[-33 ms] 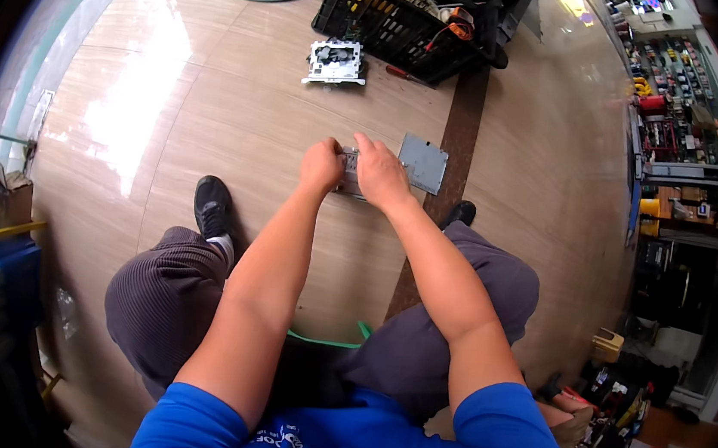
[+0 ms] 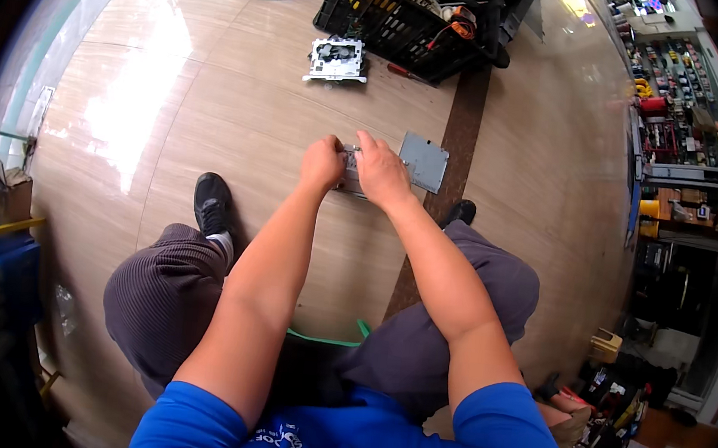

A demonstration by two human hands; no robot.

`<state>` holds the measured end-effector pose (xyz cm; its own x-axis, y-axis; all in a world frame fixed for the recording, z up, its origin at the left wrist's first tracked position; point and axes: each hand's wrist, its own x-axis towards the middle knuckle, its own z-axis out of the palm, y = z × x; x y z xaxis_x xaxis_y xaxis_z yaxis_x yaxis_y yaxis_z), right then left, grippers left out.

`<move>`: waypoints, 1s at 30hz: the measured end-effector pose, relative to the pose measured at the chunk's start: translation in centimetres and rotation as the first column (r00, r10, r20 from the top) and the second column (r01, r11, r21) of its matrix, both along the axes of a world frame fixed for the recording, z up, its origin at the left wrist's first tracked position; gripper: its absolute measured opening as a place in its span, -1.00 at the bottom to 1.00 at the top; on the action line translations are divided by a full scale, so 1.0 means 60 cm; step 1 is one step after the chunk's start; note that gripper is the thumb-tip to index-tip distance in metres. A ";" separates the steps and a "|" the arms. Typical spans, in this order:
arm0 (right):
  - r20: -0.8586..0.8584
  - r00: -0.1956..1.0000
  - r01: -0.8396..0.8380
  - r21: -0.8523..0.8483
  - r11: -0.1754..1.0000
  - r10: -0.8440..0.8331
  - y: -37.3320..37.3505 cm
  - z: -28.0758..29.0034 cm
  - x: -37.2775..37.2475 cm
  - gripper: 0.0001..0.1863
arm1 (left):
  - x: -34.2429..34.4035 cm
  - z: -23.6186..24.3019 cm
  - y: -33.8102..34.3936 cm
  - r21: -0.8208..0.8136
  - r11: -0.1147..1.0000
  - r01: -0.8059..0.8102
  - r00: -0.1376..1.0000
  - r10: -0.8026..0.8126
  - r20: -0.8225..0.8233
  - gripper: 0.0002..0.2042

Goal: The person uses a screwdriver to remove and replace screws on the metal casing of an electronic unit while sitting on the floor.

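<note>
A flat grey metal plate (image 2: 424,162) lies right of the boxy grey metal unit (image 2: 351,177); beyond the unit sit a white-framed mechanism (image 2: 337,70) and a slatted black plastic crate (image 2: 394,36). The left hand (image 2: 322,164) grips the unit's left side, the right hand (image 2: 383,174) its right. Glossy beige floor tiles (image 2: 244,118) spread open leftward of it, a dark brown strip (image 2: 464,117) rightward.

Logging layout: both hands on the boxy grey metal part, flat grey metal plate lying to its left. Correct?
Wrong side: the head view shows the flat grey metal plate right of the boxy grey metal part. Left hand and right hand are on that part.
</note>
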<state>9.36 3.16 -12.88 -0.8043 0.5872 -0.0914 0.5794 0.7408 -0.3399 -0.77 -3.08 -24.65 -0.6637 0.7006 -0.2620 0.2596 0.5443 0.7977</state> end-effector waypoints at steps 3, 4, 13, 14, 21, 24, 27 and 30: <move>0.134 0.990 0.037 -0.036 0.999 -0.032 -0.006 0.019 -0.016 -0.57 | -0.004 -0.008 -0.003 0.059 0.997 -0.040 0.999 0.040 0.006 -0.84; 0.189 0.981 0.062 -0.042 0.997 -0.053 -0.007 0.020 -0.018 -0.57 | -0.004 -0.013 -0.004 0.091 0.993 -0.070 0.998 0.069 0.009 -0.84; -0.091 0.996 -0.012 0.013 1.000 0.013 0.004 -0.005 0.002 -0.59 | 0.004 -0.005 0.010 0.055 0.998 -0.029 0.999 0.028 0.017 -0.86; -0.091 0.996 -0.017 0.011 1.000 0.018 0.000 0.004 -0.006 -0.59 | 0.002 -0.008 0.007 0.053 0.998 -0.034 0.999 0.033 0.017 -0.86; 0.005 1.000 0.010 0.006 1.000 -0.010 0.004 0.001 0.000 -0.56 | 0.001 -0.004 0.003 0.049 0.999 -0.018 1.000 0.019 -0.017 -0.85; -0.122 0.990 -0.064 0.052 0.997 0.070 0.014 -0.015 0.012 -0.56 | 0.008 0.001 0.008 0.083 0.996 -0.024 1.000 0.025 -0.008 -0.85; -0.022 1.000 0.019 -0.022 1.000 -0.020 -0.001 0.007 -0.002 -0.56 | 0.006 -0.003 0.004 0.088 0.996 -0.035 0.999 0.036 -0.016 -0.85; 0.151 0.982 0.123 -0.080 0.989 -0.110 -0.009 0.017 -0.013 -0.57 | -0.002 -0.008 0.001 0.075 0.997 -0.026 1.000 0.026 0.000 -0.85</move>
